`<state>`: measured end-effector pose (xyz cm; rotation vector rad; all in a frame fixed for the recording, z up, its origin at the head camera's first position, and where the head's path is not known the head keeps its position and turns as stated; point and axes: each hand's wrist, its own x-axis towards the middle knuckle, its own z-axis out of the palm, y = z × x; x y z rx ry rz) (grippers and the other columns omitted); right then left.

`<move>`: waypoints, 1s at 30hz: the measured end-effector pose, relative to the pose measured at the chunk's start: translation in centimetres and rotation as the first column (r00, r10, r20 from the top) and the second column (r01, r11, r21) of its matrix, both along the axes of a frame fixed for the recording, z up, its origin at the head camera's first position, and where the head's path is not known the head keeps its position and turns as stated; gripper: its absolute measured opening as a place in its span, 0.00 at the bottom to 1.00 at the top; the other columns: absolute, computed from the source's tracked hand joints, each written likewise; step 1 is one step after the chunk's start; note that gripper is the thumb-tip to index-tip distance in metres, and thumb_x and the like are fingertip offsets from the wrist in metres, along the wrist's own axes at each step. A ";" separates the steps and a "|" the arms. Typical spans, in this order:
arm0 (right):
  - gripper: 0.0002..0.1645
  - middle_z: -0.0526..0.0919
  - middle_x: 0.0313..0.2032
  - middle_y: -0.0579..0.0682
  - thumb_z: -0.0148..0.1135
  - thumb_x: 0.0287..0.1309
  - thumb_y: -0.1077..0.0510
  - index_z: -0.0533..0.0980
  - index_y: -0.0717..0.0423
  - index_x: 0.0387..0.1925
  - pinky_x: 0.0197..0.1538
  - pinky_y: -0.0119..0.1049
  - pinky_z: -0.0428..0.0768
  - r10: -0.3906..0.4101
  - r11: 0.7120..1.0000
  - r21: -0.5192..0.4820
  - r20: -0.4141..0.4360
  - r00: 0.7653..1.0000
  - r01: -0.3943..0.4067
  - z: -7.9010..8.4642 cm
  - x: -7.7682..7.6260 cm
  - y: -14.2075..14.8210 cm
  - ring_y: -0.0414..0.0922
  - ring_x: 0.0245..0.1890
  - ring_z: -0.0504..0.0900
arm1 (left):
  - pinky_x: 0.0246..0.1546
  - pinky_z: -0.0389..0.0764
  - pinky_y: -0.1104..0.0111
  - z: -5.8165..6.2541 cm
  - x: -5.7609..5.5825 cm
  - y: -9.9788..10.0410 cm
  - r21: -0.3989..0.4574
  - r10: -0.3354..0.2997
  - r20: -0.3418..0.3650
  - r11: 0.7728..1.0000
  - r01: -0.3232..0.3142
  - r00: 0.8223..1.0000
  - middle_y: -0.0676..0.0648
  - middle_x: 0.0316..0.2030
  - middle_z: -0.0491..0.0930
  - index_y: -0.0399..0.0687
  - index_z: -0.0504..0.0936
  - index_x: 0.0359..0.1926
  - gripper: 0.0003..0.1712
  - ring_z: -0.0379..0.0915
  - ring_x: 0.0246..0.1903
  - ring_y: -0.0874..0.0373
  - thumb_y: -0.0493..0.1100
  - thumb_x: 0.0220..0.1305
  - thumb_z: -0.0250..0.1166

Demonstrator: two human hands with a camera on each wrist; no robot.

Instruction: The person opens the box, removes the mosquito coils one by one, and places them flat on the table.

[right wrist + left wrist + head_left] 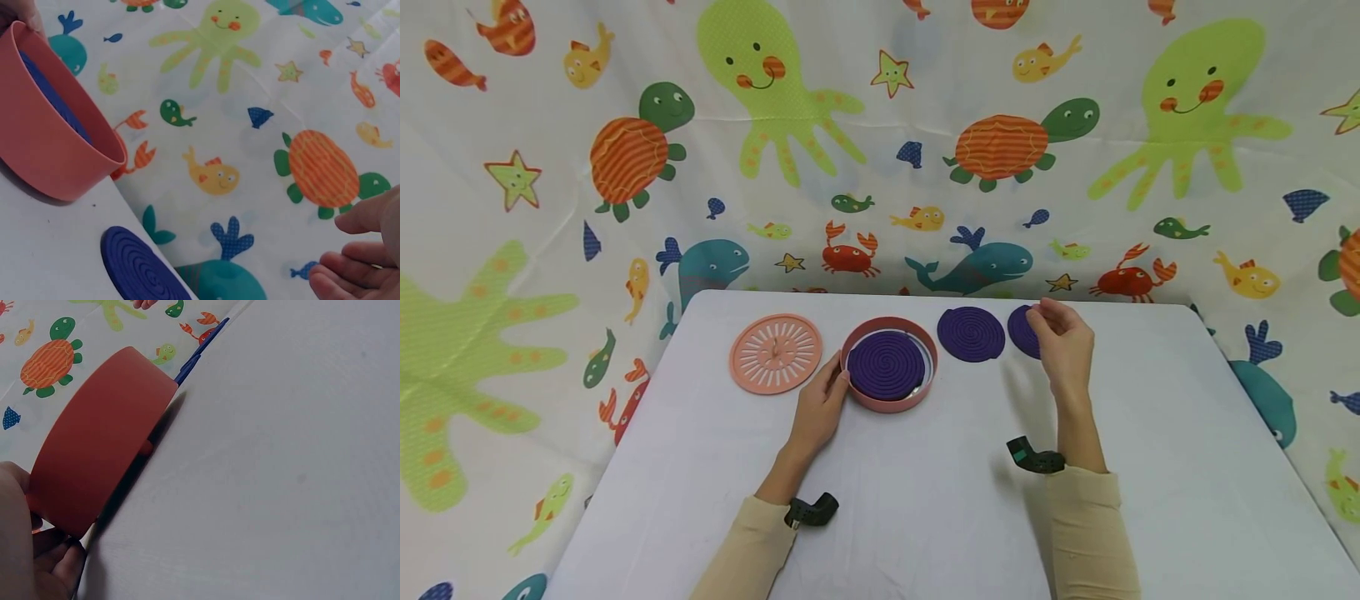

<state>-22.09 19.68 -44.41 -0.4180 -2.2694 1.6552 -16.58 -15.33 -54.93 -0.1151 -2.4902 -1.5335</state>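
Observation:
My left hand (820,408) grips the left side of a round pink mosquito coil holder (887,407), thumb at its rim. Inside the holder lies a dark purple mosquito coil (886,365), with a pale inner surface showing along its right edge. At the right, my right hand (1063,342) hovers over another purple coil (1022,333) and hides part of it. Its thumb and fingers (350,272) stand apart in the right wrist view, with nothing between them. A third coil (971,334) lies flat between the holder and that hand.
A pink slotted lid (775,354) with a small centre knob lies left of the holder. All this is on a white table (925,500), near its back edge. A curtain (880,167) printed with sea animals hangs behind and around.

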 end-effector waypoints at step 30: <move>0.25 0.84 0.56 0.52 0.62 0.68 0.49 0.77 0.54 0.62 0.57 0.24 0.81 0.107 0.992 0.064 0.002 0.994 -0.107 0.0 0.3 -2.1 0.43 0.55 0.82 | 0.70 0.71 0.59 -0.1 -0.1 0.0 0.014 -0.001 -0.002 1.000 0.001 1.000 0.44 0.69 0.72 0.44 0.67 0.73 0.29 0.67 0.70 0.54 0.49 0.77 0.54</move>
